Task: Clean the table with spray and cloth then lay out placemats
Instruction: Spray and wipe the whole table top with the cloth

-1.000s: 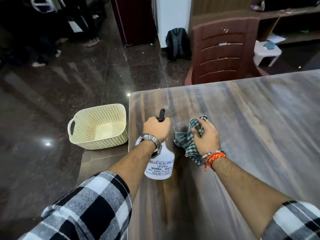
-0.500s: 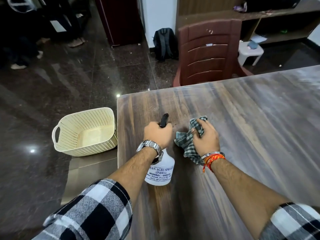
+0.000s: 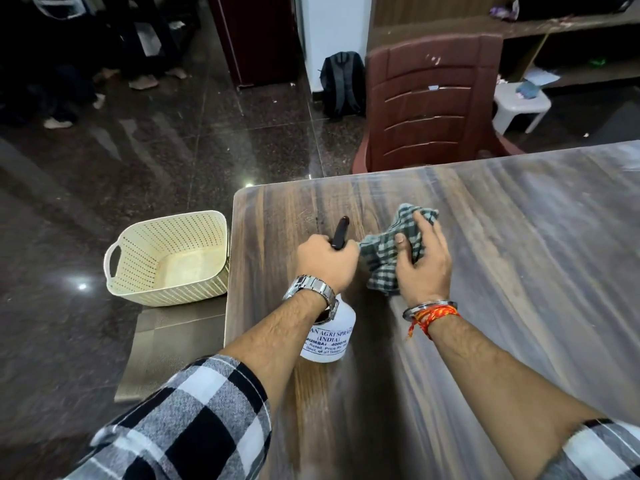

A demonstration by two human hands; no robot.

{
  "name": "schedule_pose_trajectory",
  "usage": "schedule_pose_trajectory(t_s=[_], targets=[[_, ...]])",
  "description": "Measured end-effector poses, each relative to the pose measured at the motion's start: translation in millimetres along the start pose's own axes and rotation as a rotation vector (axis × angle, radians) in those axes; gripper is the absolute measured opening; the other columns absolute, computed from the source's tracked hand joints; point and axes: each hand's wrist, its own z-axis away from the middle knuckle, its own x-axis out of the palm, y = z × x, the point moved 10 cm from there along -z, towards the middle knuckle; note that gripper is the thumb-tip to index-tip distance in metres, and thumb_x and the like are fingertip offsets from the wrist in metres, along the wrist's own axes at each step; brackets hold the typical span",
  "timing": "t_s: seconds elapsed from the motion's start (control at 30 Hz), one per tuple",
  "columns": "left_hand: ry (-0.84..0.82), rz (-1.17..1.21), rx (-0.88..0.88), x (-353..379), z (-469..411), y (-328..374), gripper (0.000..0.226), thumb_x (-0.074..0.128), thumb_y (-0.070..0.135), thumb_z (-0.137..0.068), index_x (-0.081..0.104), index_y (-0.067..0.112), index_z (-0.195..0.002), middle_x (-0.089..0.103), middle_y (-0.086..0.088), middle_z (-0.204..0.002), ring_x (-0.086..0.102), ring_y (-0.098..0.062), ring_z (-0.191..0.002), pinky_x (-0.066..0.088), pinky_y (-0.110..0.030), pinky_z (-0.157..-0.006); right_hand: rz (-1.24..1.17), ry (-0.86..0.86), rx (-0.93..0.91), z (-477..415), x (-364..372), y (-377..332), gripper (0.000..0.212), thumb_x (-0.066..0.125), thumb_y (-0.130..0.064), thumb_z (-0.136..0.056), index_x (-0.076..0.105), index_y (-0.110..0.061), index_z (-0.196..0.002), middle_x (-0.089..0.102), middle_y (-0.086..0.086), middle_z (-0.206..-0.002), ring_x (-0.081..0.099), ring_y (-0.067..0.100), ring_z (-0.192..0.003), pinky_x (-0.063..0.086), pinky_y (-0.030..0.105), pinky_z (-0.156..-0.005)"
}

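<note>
A white spray bottle (image 3: 330, 339) with a black nozzle pointing away from me hangs over the near left part of the wooden table (image 3: 519, 271). My left hand (image 3: 325, 263) is closed around its trigger head. A crumpled green checked cloth (image 3: 384, 261) lies bunched just right of the nozzle, and my right hand (image 3: 424, 261) grips it, thumb pressed into the folds. Brownish placemats (image 3: 162, 351) lie on a low surface left of the table, under the basket.
A cream perforated basket (image 3: 169, 258), empty, stands on the mats beside the table's left edge. A brown plastic chair (image 3: 433, 102) sits at the far edge. Beyond are a backpack (image 3: 341, 83), a white stool (image 3: 519, 105) and shiny dark floor.
The view has shifted, so the table sits further right in the picture. My right hand has lifted and opened a little over the cloth, thumb now showing. The bottle stays in my left hand.
</note>
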Motion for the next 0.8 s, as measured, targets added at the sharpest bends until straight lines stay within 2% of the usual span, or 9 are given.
schedule_pose_trajectory(t_s=[0.1, 0.17, 0.23, 0.33, 0.37, 0.47, 0.57, 0.7, 0.8], targets=[[-0.011, 0.042, -0.027, 5.5, -6.3, 2.5, 0.025, 0.059, 0.034, -0.073, 0.064, 0.012, -0.063, 0.073, -0.009, -0.070, 0.071, -0.031, -0.065, 0.060, -0.036, -0.065, 0.077, -0.064, 0.056, -17.3, 0.6, 31.7, 0.048, 0.057, -0.013, -0.092, 0.044, -0.006, -0.138, 0.044, 0.020, -0.141, 0.039, 0.034, -0.132, 0.029, 0.031, -0.108], [-0.045, 0.032, -0.041, 12.2, -8.9, 2.6, 0.026, 0.056, 0.036, -0.069, 0.063, 0.012, -0.063, 0.075, -0.012, -0.074, 0.074, -0.034, -0.068, 0.062, -0.042, -0.070, 0.307, -0.152, 0.217, -16.6, 2.8, 71.4, 0.055, 0.053, -0.020, -0.092, 0.035, -0.006, -0.143, 0.029, 0.024, -0.148, 0.033, 0.043, -0.132, 0.029, 0.043, -0.108], [-0.049, 0.025, -0.050, 15.8, -12.6, 1.4, 0.027, 0.055, 0.035, -0.069, 0.062, 0.011, -0.059, 0.075, -0.012, -0.071, 0.073, -0.034, -0.066, 0.062, -0.042, -0.066, 0.565, -0.188, 0.209, -14.1, 3.9, 81.9, 0.053, 0.052, -0.029, -0.092, 0.039, -0.011, -0.140, 0.023, 0.024, -0.151, 0.029, 0.047, -0.131, 0.028, 0.056, -0.106], [0.013, -0.001, -0.047, 16.1, -21.9, 0.6, 0.029, 0.059, 0.031, -0.078, 0.057, 0.013, -0.056, 0.065, -0.005, -0.062, 0.063, -0.025, -0.055, 0.047, -0.028, -0.048, 0.677, -0.421, -0.027, -13.2, 44.3, 73.8, 0.049, 0.048, -0.036, -0.093, 0.043, -0.019, -0.139, 0.025, 0.015, -0.154, 0.024, 0.037, -0.138, 0.017, 0.054, -0.112], [0.027, -0.006, -0.050, 16.8, -24.6, 0.4, 0.029, 0.060, 0.030, -0.080, 0.056, 0.013, -0.056, 0.063, -0.004, -0.061, 0.060, -0.022, -0.053, 0.043, -0.026, -0.046, 0.713, -0.504, -0.032, -10.9, 57.9, 78.4, 0.050, 0.044, -0.040, -0.095, 0.039, -0.022, -0.141, 0.024, 0.011, -0.155, 0.021, 0.034, -0.140, 0.014, 0.052, -0.114], [0.006, 0.055, -0.109, 21.5, -35.6, -5.2, 0.024, 0.057, 0.030, -0.078, 0.063, 0.012, -0.063, 0.072, -0.007, -0.069, 0.069, -0.027, -0.052, 0.057, -0.030, -0.051, 0.758, -0.621, 0.166, -4.8, 79.8, 107.1, 0.055, 0.026, -0.047, -0.098, 0.016, -0.030, -0.149, 0.007, 0.005, -0.160, 0.008, 0.032, -0.144, 0.009, 0.054, -0.115], [-0.004, 0.134, -0.170, 21.4, -49.2, -10.4, 0.022, 0.058, 0.027, -0.082, 0.064, 0.009, -0.070, 0.069, -0.006, -0.069, 0.066, -0.025, -0.045, 0.057, -0.028, -0.047, 0.782, -0.594, 0.238, -17.9, 91.2, 115.4, 0.058, 0.024, -0.046, -0.097, 0.006, -0.032, -0.150, -0.004, 0.006, -0.160, 0.000, 0.036, -0.145, 0.004, 0.056, -0.115], [-0.008, 0.131, -0.156, 19.2, -69.1, -8.7, 0.020, 0.058, 0.028, -0.080, 0.058, 0.013, -0.067, 0.061, -0.002, -0.058, 0.067, -0.025, -0.044, 0.058, -0.029, -0.049, 0.709, -0.548, 0.336, -68.3, 106.7, 131.3, 0.059, 0.022, -0.050, -0.096, 0.009, -0.033, -0.151, -0.003, 0.004, -0.160, -0.002, 0.035, -0.145, -0.001, 0.056, -0.115], [0.017, 0.128, -0.166, 8.9, -85.7, -12.0, 0.022, 0.059, 0.030, -0.082, 0.059, 0.012, -0.070, 0.062, -0.002, -0.060, 0.068, -0.024, -0.045, 0.054, -0.026, -0.046, 0.740, -0.514, 0.316, -100.4, 128.7, 131.5, 0.057, 0.020, -0.050, -0.096, 0.013, -0.035, -0.150, 0.000, 0.002, -0.160, 0.000, 0.034, -0.145, -0.001, 0.056, -0.115]])
